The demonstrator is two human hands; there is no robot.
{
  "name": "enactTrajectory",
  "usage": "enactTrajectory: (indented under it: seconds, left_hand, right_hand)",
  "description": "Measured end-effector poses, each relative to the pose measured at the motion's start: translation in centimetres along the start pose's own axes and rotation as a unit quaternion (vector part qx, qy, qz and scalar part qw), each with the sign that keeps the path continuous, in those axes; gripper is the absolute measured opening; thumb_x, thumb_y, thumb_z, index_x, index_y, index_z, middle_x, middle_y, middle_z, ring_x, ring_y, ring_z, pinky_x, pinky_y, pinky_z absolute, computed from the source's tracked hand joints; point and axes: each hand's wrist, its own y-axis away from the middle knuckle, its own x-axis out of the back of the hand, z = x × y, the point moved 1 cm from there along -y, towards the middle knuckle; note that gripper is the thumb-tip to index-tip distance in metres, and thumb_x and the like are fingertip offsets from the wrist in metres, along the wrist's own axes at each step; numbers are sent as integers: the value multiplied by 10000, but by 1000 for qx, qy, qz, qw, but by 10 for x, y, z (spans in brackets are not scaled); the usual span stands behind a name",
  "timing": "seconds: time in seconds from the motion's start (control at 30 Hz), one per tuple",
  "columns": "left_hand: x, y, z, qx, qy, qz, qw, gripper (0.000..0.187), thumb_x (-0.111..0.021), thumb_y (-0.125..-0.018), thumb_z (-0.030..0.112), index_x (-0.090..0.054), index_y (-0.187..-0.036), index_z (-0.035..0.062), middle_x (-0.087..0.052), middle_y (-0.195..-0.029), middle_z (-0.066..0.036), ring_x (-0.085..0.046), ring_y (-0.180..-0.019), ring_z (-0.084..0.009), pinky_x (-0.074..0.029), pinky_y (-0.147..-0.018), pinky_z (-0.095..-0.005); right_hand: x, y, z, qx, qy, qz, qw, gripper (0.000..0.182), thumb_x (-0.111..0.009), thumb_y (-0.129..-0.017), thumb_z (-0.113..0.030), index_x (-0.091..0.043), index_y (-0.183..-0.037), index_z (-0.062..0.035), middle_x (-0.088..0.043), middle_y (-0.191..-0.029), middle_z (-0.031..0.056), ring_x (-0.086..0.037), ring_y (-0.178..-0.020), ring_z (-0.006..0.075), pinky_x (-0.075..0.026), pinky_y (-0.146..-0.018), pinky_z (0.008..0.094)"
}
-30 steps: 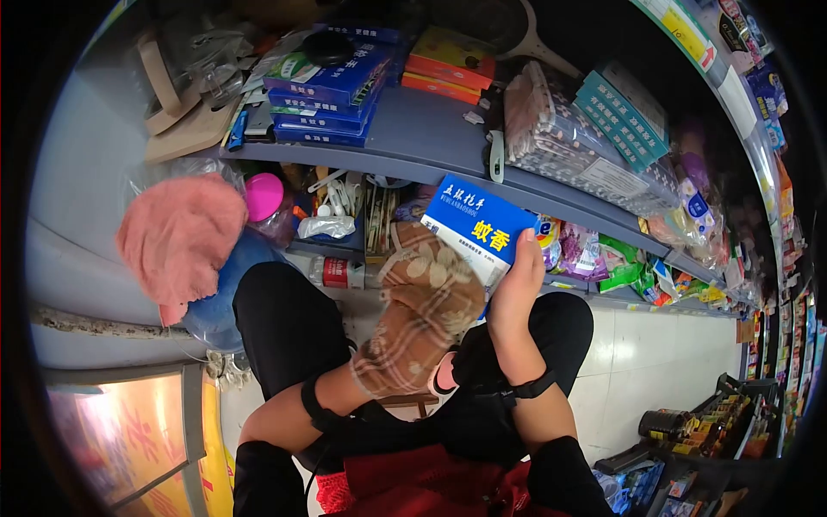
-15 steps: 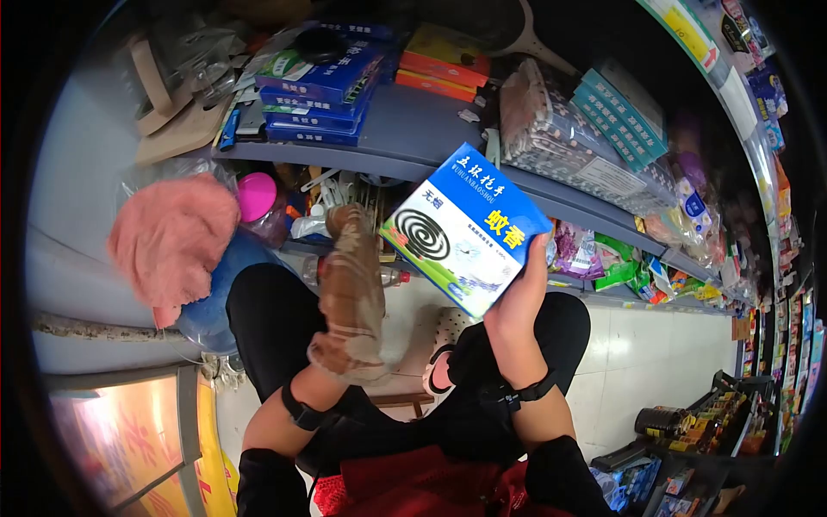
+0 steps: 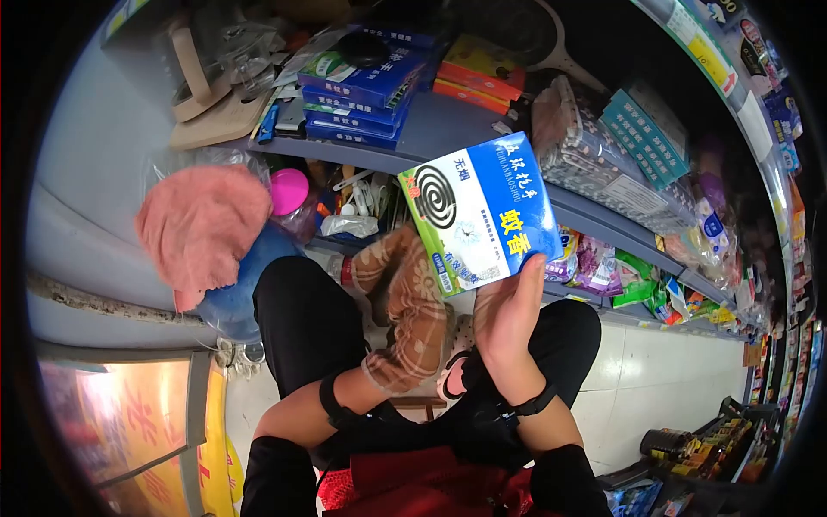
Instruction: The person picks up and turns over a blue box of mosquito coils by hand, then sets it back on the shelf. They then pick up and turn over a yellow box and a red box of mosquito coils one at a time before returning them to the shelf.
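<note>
A blue, white and green box (image 3: 482, 211) with a black spiral picture is held up in front of the shelf. My right hand (image 3: 511, 319) grips its lower right corner, thumb on the front face. A brown patterned cloth (image 3: 409, 319) covers my left hand (image 3: 401, 293), which reaches to the box's lower left side. The cloth hides the fingers, so their shape does not show. Behind the box, similar blue boxes (image 3: 357, 108) are stacked on the shelf.
Orange-red boxes (image 3: 478, 73), teal boxes (image 3: 646, 138) and a folded patterned textile (image 3: 603, 164) lie on the shelf (image 3: 431, 129). A pink cloth (image 3: 202, 228) hangs at the left over a blue object. Colourful packets (image 3: 637, 276) fill the lower shelf.
The box has turned clockwise and moved slightly right. My cloth-covered left hand has moved right, up to the box's lower left edge. The whole view has shifted a little.
</note>
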Motion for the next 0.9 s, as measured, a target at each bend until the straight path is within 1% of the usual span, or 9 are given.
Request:
enactTrajectory:
  seconds: [0.2, 0.3, 0.37, 0.4, 0.5, 0.57, 0.6, 0.8, 0.9]
  left_hand:
    - [-10, 15, 22, 79, 111, -105, 985, 505, -442, -1047, 230, -332, -1515, 76, -439, -1473, -75, -478, -1290, -154, -407, -1080, -302]
    - [-8, 10, 39, 68, 144, -139, 977, 489, -428, -1058, 219, -330, -1515, 74, -442, -1469, -76, -485, -1281, -152, -415, -1074, -293]
    - [-1, 1, 43, 41, 83, -149, 984, 479, -418, -1066, 212, -329, -1515, 72, -444, -1466, -76, -490, -1275, -151, -421, -1070, -287]
    - [13, -16, 32, 5, -58, -156, 986, 447, -437, -1051, 168, -363, -1473, 40, -471, -1429, -89, -513, -1249, -162, -439, -1051, -290]
    - [44, -56, 1, -135, -438, -173, 872, 379, -467, -1023, 73, -428, -1385, -33, -524, -1356, -126, -559, -1198, -191, -473, -1021, -302]
    - [22, -71, 24, -123, -167, -155, 966, 309, -431, -1038, 63, -494, -1324, -36, -596, -1259, -89, -599, -1098, -177, -531, -922, -276]
    - [19, -71, 26, -121, -125, -153, 973, 315, -437, -1037, 73, -496, -1330, -28, -592, -1270, -89, -596, -1108, -182, -523, -932, -282]
    - [13, -44, 47, -167, -387, -235, 876, 356, -476, -1032, 135, -508, -1367, 18, -566, -1337, -88, -576, -1165, -212, -477, -996, -314]
    - [2, -42, 55, -159, -432, -250, 852, 377, -495, -1030, 166, -514, -1385, 40, -553, -1370, -87, -567, -1194, -227, -453, -1028, -330]
  right_hand:
    - [23, -24, -27, 37, 52, 10, 998, 489, -366, -1081, -369, -389, -1424, -22, -495, -1433, 133, -508, -1313, 268, -402, -1100, 441]
    - [35, -29, -34, 68, 88, 18, 994, 457, -395, -1070, -365, -473, -1355, -16, -584, -1321, 127, -605, -1182, 245, -470, -1017, 395]
    - [42, -30, -40, 45, 95, 19, 994, 430, -421, -1061, -361, -535, -1294, -18, -641, -1225, 116, -657, -1081, 219, -518, -946, 361]
    - [45, -32, -43, 20, 103, 7, 994, 411, -448, -1053, -348, -541, -1279, -17, -644, -1210, 111, -656, -1067, 208, -519, -934, 351]
    - [46, -34, -49, -49, 126, -12, 991, 378, -538, -1024, -317, -557, -1244, -11, -656, -1163, 97, -661, -1012, 177, -529, -889, 316]
    - [58, -38, -54, -91, 163, -39, 982, 390, -542, -1022, -322, -559, -1253, -7, -659, -1158, 99, -662, -1007, 174, -530, -884, 310]
    - [58, -38, -56, -110, 181, -53, 976, 397, -544, -1022, -324, -559, -1258, -6, -661, -1156, 100, -663, -1004, 172, -530, -882, 306]
    - [51, -27, -49, -91, 175, -41, 979, 392, -510, -1038, -309, -562, -1274, -1, -667, -1165, 104, -665, -1026, 178, -531, -901, 321]
    - [51, -27, -46, -59, 126, -10, 990, 407, -465, -1053, -342, -553, -1290, -23, -657, -1211, 108, -669, -1054, 206, -534, -918, 350]
